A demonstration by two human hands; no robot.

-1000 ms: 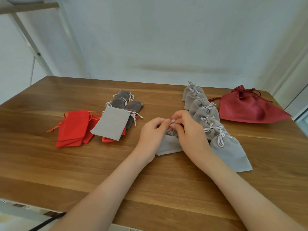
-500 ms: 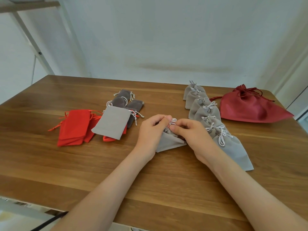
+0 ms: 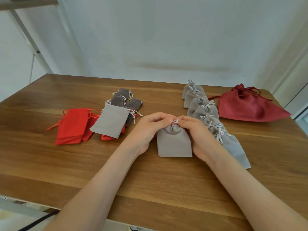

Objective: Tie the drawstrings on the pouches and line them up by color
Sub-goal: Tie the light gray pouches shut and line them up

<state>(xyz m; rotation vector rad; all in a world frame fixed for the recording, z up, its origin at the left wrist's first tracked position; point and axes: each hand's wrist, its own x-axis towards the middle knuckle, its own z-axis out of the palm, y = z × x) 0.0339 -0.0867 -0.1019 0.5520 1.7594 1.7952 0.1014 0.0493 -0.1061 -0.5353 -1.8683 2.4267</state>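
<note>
Light grey pouch lies flat on the wooden worktop, near the front edge at centre, its mouth pointing away. Soft, velvety cloth, squarish body, neck gathered into tight pleats. Left hand and right hand meet at the neck, fingertips pinching the white drawstring, a small loop showing between them.

Just right: a row of tied grey pouches, overlapping, white bows on top. Beyond it, a large dark red bag, slumped. Left: flat untied grey pouch overlapping bright red pouches; dark grey pouches behind.
</note>
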